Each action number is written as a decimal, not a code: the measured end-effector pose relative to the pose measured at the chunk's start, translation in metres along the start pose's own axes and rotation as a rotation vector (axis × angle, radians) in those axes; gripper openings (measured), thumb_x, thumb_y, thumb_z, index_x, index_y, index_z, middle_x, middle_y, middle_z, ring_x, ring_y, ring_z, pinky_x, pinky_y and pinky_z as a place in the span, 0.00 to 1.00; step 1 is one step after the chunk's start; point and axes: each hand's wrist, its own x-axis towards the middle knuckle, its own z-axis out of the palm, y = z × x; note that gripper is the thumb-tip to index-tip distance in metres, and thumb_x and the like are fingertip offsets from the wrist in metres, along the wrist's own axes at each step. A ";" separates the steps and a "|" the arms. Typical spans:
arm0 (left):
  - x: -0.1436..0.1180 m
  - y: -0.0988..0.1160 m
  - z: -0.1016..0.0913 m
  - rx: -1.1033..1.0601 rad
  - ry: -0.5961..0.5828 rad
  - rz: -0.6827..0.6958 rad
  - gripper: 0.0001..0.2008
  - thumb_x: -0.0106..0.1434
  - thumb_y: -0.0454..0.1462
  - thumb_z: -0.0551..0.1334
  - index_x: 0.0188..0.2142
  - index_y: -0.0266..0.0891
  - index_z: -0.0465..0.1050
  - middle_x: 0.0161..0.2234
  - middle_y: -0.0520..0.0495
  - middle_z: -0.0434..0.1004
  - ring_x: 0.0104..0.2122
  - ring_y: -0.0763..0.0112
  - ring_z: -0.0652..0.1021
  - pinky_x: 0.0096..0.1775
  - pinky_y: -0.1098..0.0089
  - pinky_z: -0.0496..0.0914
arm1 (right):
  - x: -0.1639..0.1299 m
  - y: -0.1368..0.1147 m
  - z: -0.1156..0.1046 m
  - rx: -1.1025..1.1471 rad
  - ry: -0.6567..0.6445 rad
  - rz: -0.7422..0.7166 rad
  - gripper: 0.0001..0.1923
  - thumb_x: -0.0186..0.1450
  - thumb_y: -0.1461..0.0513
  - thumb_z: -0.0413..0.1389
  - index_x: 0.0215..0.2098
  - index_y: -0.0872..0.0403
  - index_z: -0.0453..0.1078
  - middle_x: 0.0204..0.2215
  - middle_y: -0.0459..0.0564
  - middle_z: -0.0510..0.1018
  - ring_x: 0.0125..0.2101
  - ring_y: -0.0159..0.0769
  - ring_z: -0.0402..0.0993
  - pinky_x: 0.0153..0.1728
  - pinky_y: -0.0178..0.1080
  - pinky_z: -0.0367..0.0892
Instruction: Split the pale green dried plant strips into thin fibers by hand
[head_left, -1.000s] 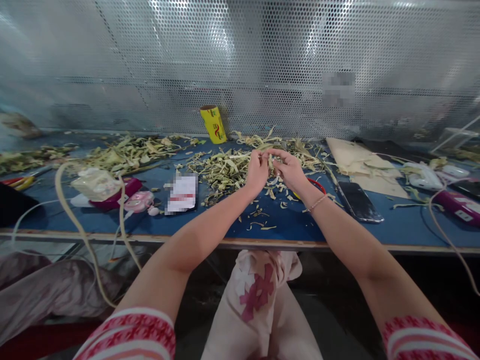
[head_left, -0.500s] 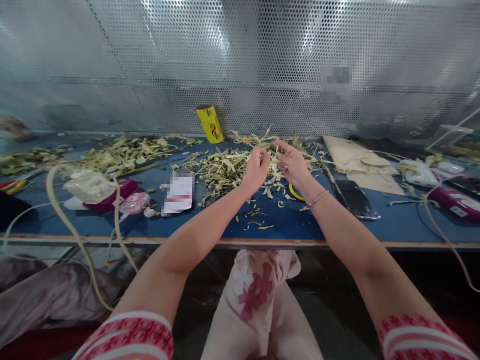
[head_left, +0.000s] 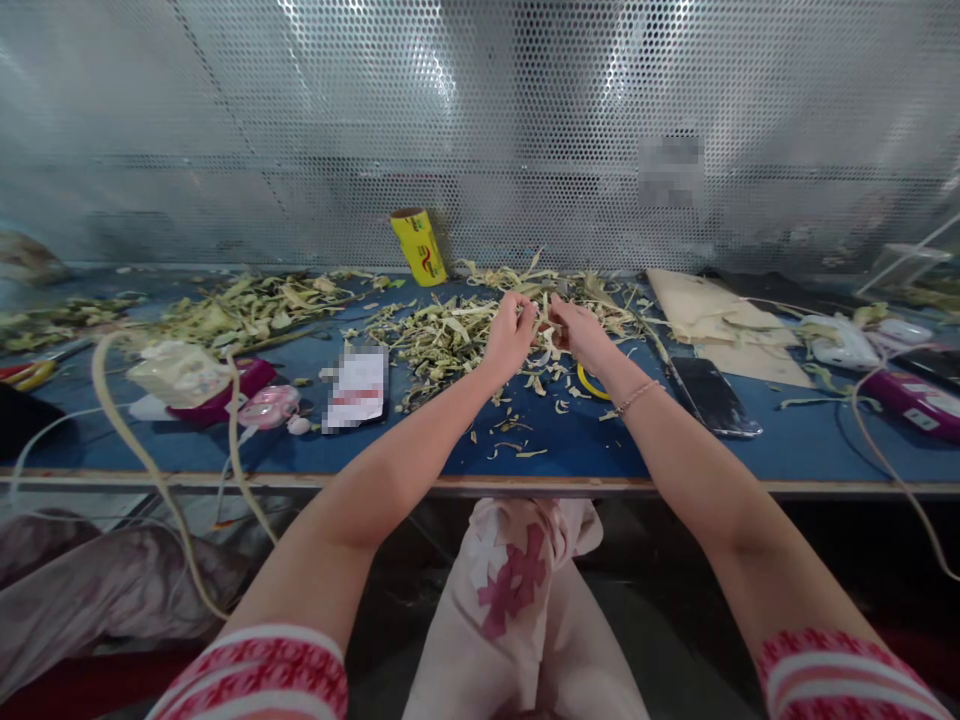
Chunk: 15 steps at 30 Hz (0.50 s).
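Observation:
My left hand point(head_left: 512, 332) and my right hand point(head_left: 581, 332) are close together above the middle of the blue table. The fingers of both are closed in a pinch. A pale strip of dried leaf point(head_left: 546, 308) shows between the fingertips; its ends are partly hidden by the fingers. Under and behind my hands lies a heap of dried plant pieces point(head_left: 439, 342), greenish and curled. Beside my right wrist is a yellow ring point(head_left: 592, 385), partly covered. Small pale scraps point(head_left: 510, 448) are scattered nearer the table's front edge.
A yellow tube point(head_left: 420, 247) stands tilted by the perforated metal wall point(head_left: 480, 130). Left are a phone-like slab point(head_left: 358, 388), a pink device point(head_left: 268, 408) with cables, and another leaf heap point(head_left: 247, 310). Right are a black phone point(head_left: 709, 397) and brown cardboard point(head_left: 690, 308).
My right hand's fingers, more spread before, have curled in toward my left fingertips. My left hand has barely moved, and the things on the table lie as before.

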 end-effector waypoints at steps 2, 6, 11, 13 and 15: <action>0.001 -0.001 0.000 0.071 -0.030 0.051 0.10 0.64 0.42 0.61 0.32 0.42 0.61 0.17 0.58 0.62 0.18 0.76 0.65 0.27 0.73 0.58 | -0.001 0.000 0.000 -0.084 -0.046 -0.065 0.23 0.56 0.44 0.60 0.22 0.54 0.63 0.19 0.44 0.68 0.19 0.25 0.59 0.20 0.32 0.58; 0.001 -0.001 0.004 0.052 -0.064 -0.013 0.11 0.65 0.44 0.59 0.33 0.41 0.62 0.18 0.56 0.67 0.17 0.78 0.66 0.25 0.74 0.59 | -0.002 -0.002 0.001 -0.187 -0.035 -0.183 0.20 0.57 0.48 0.60 0.21 0.53 0.62 0.15 0.41 0.65 0.19 0.28 0.62 0.24 0.34 0.60; 0.002 -0.001 0.008 -0.204 -0.105 -0.194 0.14 0.64 0.45 0.59 0.30 0.37 0.65 0.22 0.52 0.71 0.20 0.79 0.70 0.25 0.76 0.65 | -0.002 -0.002 -0.001 -0.267 0.037 -0.241 0.12 0.61 0.57 0.57 0.24 0.52 0.62 0.17 0.41 0.67 0.19 0.28 0.63 0.25 0.35 0.60; 0.003 -0.001 0.008 -0.279 -0.091 -0.241 0.14 0.63 0.44 0.61 0.29 0.36 0.66 0.22 0.52 0.72 0.20 0.80 0.71 0.27 0.76 0.67 | -0.001 -0.001 -0.002 -0.314 0.044 -0.248 0.10 0.62 0.59 0.56 0.25 0.53 0.63 0.17 0.41 0.67 0.19 0.29 0.63 0.25 0.35 0.60; 0.003 -0.001 0.008 -0.334 -0.084 -0.278 0.13 0.63 0.43 0.61 0.28 0.35 0.67 0.21 0.52 0.72 0.20 0.81 0.71 0.27 0.77 0.68 | -0.001 0.000 -0.002 -0.342 0.041 -0.264 0.09 0.62 0.59 0.56 0.26 0.53 0.63 0.18 0.41 0.67 0.19 0.28 0.62 0.25 0.35 0.59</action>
